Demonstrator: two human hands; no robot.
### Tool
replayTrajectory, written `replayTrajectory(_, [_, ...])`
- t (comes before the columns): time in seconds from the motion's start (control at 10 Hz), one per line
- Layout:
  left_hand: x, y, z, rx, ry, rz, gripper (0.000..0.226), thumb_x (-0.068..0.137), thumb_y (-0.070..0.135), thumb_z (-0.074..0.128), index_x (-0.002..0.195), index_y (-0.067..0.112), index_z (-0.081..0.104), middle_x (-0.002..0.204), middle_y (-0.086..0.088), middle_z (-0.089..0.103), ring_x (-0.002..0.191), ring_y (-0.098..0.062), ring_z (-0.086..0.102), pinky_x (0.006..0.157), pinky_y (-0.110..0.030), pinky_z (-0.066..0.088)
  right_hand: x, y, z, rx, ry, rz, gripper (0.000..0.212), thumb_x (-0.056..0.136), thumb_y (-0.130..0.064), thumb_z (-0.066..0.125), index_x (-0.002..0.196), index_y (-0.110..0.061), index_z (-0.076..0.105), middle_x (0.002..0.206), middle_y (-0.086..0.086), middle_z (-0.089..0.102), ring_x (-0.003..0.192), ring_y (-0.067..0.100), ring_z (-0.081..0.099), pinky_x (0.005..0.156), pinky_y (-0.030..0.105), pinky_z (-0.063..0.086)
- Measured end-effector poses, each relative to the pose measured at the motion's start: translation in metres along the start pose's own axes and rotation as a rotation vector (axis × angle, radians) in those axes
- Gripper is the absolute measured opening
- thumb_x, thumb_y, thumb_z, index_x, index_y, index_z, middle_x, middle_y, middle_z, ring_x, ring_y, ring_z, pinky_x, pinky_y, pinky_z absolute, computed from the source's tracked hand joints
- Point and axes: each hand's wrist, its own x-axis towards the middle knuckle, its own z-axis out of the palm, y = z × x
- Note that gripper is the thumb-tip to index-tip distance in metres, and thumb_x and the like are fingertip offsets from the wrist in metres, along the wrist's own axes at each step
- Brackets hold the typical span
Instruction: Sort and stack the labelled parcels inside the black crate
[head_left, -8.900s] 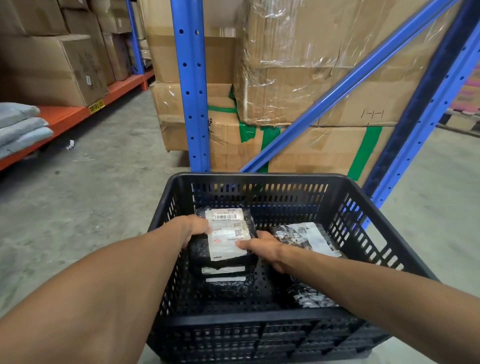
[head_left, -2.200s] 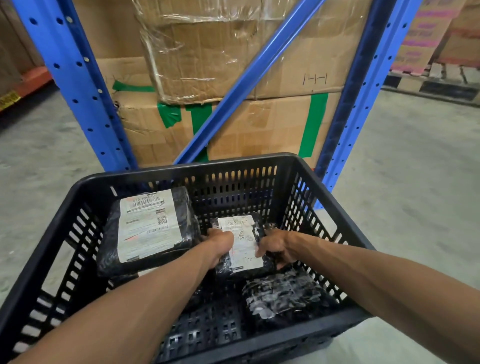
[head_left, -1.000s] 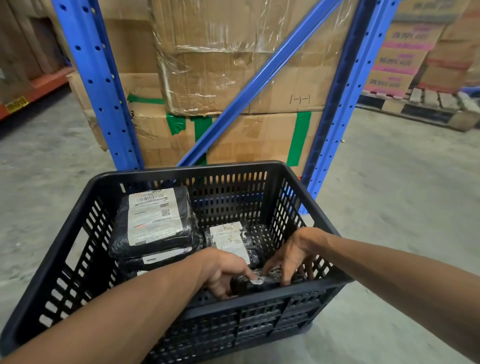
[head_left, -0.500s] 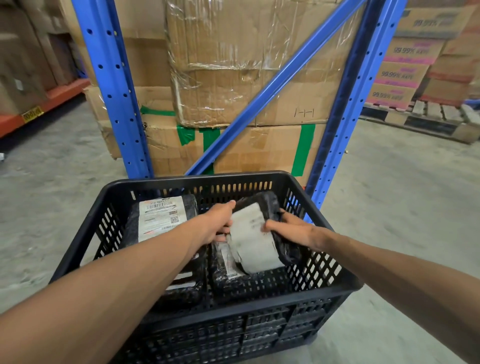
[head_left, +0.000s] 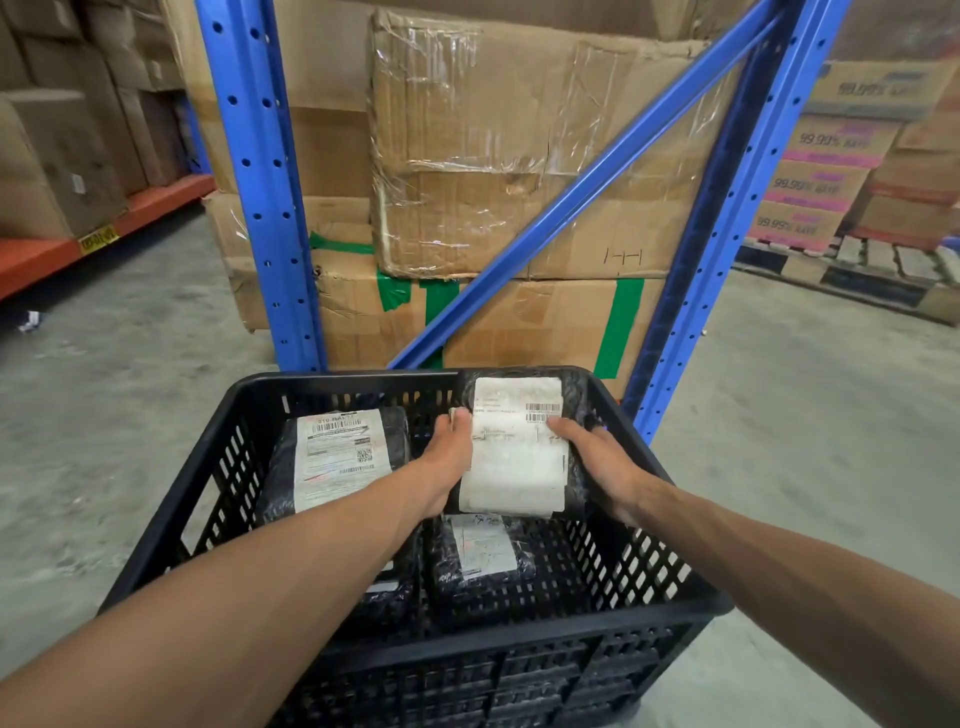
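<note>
The black crate (head_left: 208, 478) stands on the concrete floor in front of me. Both hands hold one black-wrapped parcel with a white label (head_left: 517, 447) above the crate's right half, label up. My left hand (head_left: 447, 462) grips its left edge, my right hand (head_left: 605, 467) its right edge. Below it lies a smaller labelled parcel (head_left: 483, 553) on the crate floor. On the left side sits a stack of parcels, its top one (head_left: 337, 457) showing a barcode label; my left forearm hides the lower ones.
A blue rack frame (head_left: 260, 182) with a diagonal brace stands just behind the crate, with taped cardboard boxes (head_left: 493, 156) inside it. An orange shelf (head_left: 47, 249) with boxes runs on the left. More boxes on a pallet (head_left: 852, 260) stand at the right.
The parcel in my two hands has turned label up and flattened out, and it now sits higher over the crate's right side. The view has dropped closer to the crate.
</note>
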Motion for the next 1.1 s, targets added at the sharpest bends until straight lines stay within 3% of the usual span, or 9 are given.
replayTrajectory(0.1, [0.005, -0.007, 0.007, 0.096, 0.064, -0.11, 0.066, 0.103, 0.045, 0.019, 0.16, 0.015, 0.005, 0.164, -0.01, 0.022, 0.15, -0.032, 0.025, 0.123, -0.043, 0.022, 0.01, 0.007, 0.011, 0.055, 0.042, -0.027, 0.052, 0.1, -0.035, 0.058, 0.148, -0.019, 0.046, 0.135, 0.01, 0.066, 0.119, 0.032, 0.065, 0.107, 0.051, 0.049])
replayTrajectory(0.2, [0.009, -0.017, 0.016, 0.106, 0.072, -0.2, 0.058, 0.101, 0.024, 0.029, 0.156, 0.006, 0.024, 0.151, -0.019, 0.044, 0.134, -0.036, 0.049, 0.113, -0.046, 0.042, 0.017, 0.019, 0.024, 0.087, 0.018, 0.08, 0.038, 0.102, -0.02, 0.056, 0.139, -0.011, 0.055, 0.126, 0.015, 0.071, 0.11, 0.034, 0.071, 0.095, 0.05, 0.057])
replayTrajectory(0.3, [0.017, -0.026, 0.02, 0.171, 0.066, -0.24, 0.055, 0.102, 0.013, 0.024, 0.155, -0.002, 0.018, 0.156, -0.021, 0.035, 0.143, -0.035, 0.038, 0.119, -0.043, 0.033, 0.025, 0.031, 0.035, 0.047, -0.002, 0.122, 0.045, 0.096, -0.006, 0.059, 0.14, -0.012, 0.052, 0.127, 0.015, 0.07, 0.109, 0.034, 0.071, 0.092, 0.049, 0.059])
replayTrajectory(0.5, [0.028, -0.044, 0.027, 0.261, 0.151, -0.274, 0.063, 0.1, 0.013, 0.037, 0.156, 0.0, 0.01, 0.158, -0.023, 0.031, 0.143, -0.038, 0.037, 0.118, -0.046, 0.034, 0.052, 0.049, 0.043, -0.107, -0.072, 0.145, 0.063, 0.084, 0.003, 0.068, 0.141, -0.019, 0.05, 0.127, 0.012, 0.071, 0.111, 0.032, 0.07, 0.101, 0.05, 0.054])
replayTrajectory(0.6, [0.025, -0.049, 0.032, 0.333, 0.216, -0.298, 0.074, 0.099, 0.009, 0.045, 0.156, -0.001, -0.001, 0.162, -0.022, 0.02, 0.148, -0.037, 0.029, 0.12, -0.039, 0.028, 0.064, 0.06, 0.047, -0.222, -0.11, 0.183, 0.093, 0.086, -0.004, 0.073, 0.161, -0.019, 0.021, 0.138, 0.011, 0.064, 0.12, 0.031, 0.065, 0.107, 0.046, 0.05])
replayTrajectory(0.7, [0.022, -0.06, 0.038, 0.414, 0.203, -0.295, 0.084, 0.1, 0.011, 0.045, 0.156, 0.003, -0.017, 0.167, -0.017, 0.0, 0.154, -0.033, 0.014, 0.122, -0.037, 0.019, 0.069, 0.068, 0.051, -0.387, -0.146, 0.185, 0.103, 0.088, -0.023, 0.074, 0.163, -0.022, 0.004, 0.147, 0.007, 0.056, 0.126, 0.025, 0.059, 0.109, 0.036, 0.047])
replayTrajectory(0.8, [0.021, -0.066, 0.04, 0.461, 0.195, -0.27, 0.09, 0.099, 0.01, 0.047, 0.154, 0.006, -0.024, 0.167, -0.016, -0.007, 0.154, -0.033, 0.013, 0.122, -0.038, 0.021, 0.072, 0.066, 0.048, -0.603, -0.159, 0.157, 0.102, 0.091, -0.041, 0.068, 0.163, -0.023, -0.002, 0.156, 0.006, 0.047, 0.136, 0.025, 0.051, 0.109, 0.03, 0.039])
replayTrajectory(1.0, [0.013, -0.064, 0.037, 0.636, 0.131, -0.188, 0.085, 0.096, 0.003, 0.043, 0.157, 0.009, -0.016, 0.162, -0.01, -0.031, 0.155, -0.034, 0.004, 0.124, -0.041, 0.023, 0.072, 0.061, 0.044, -0.831, -0.132, 0.119, 0.094, 0.091, -0.054, 0.061, 0.163, -0.014, 0.014, 0.161, 0.009, 0.04, 0.145, 0.027, 0.042, 0.115, 0.032, 0.034])
replayTrajectory(1.1, [0.006, -0.046, 0.034, 0.609, 0.104, -0.143, 0.079, 0.096, 0.008, 0.04, 0.158, 0.009, -0.01, 0.164, -0.013, -0.026, 0.154, -0.032, -0.013, 0.127, -0.041, 0.009, 0.066, 0.05, 0.042, -0.877, -0.082, 0.031, 0.074, 0.098, -0.047, 0.055, 0.158, -0.011, 0.031, 0.156, 0.013, 0.047, 0.142, 0.028, 0.047, 0.113, 0.031, 0.036])
